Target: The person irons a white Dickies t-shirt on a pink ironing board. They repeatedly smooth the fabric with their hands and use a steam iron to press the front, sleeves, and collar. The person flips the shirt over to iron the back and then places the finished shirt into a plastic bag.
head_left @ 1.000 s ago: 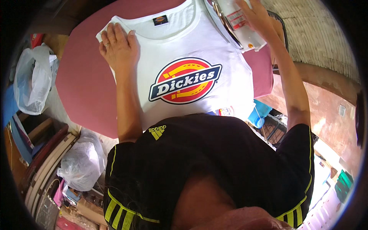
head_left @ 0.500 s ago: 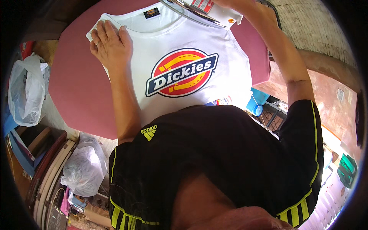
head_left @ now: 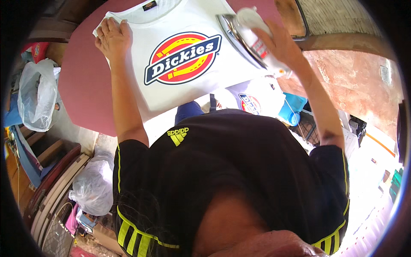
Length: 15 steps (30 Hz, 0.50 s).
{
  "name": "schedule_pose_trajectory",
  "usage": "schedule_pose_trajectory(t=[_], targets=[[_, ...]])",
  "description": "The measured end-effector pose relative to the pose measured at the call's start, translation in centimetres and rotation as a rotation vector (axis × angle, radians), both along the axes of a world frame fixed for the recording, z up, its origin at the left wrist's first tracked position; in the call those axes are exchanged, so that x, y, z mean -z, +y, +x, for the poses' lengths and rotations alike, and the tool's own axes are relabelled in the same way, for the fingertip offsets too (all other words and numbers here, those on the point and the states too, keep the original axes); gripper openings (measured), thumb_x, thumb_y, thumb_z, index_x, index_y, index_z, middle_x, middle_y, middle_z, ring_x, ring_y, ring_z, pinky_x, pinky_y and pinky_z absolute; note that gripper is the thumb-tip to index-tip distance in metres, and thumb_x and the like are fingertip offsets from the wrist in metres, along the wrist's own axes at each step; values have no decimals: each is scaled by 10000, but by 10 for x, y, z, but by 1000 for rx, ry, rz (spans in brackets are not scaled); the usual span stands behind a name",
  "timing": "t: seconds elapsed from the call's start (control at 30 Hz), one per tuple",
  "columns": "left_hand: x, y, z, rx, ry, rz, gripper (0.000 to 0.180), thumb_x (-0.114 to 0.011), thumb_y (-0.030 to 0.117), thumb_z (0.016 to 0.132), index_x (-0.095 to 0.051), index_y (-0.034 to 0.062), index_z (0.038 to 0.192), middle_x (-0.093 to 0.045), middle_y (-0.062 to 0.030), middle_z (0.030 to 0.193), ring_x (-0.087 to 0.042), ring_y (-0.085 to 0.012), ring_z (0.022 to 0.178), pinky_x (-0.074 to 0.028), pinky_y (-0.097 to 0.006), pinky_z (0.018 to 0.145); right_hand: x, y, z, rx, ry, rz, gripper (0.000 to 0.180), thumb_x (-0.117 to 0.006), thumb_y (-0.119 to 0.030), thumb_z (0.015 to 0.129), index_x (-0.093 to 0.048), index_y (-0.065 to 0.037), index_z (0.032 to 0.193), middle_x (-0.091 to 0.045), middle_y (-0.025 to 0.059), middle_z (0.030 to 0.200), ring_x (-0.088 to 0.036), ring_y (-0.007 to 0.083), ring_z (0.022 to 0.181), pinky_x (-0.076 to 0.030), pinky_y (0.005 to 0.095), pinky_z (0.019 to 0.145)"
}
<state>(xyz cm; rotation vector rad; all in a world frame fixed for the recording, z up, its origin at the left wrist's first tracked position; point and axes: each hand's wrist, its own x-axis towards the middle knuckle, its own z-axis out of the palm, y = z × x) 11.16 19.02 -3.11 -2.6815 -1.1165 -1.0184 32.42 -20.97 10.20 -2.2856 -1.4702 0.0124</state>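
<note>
White t-shirt (head_left: 188, 85) flat on maroon tabletop (head_left: 81, 85), printed badge up; left hand (head_left: 113, 38) at 11 o'clock, grip spread, pressing its shoulder; right hand (head_left: 280, 43) at 1 o'clock, grip wrapped round iron (head_left: 248, 36) at shirt's edge.

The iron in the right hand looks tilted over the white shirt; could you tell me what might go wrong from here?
1. The iron is held tilted in the right hand at the shirt's edge; its hot plate could graze the forearm or slip.
2. The left hand presses the shirt's shoulder flat, within the iron's likely sweep, so fingers could be burned.
3. Passing over the printed emblem might scorch it.
</note>
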Motion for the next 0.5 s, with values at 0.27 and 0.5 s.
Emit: schedule_pose_trajectory(t=[0.27, 0.5], targets=[[7, 16, -12, -27, 54, 87, 565, -454, 473, 976, -552, 92, 1382, -513, -104, 1478, -414, -335, 1388, -269, -555, 1115, 12, -62, -60, 230, 221, 77, 331, -623, -293, 990, -597, 33, 1044, -672, 272, 783, -703, 428, 745, -535, 482, 651], [-2, 1, -9, 8, 2, 40, 488, -456, 386, 982, -556, 102, 1365, -517, -113, 1468, -428, -350, 1376, -287, -563, 1108, 8, -60, -62, 207, 338, 78, 276, -616, -236, 992, -568, 32, 1038, -646, 299, 744, -701, 428, 729, -520, 472, 603]])
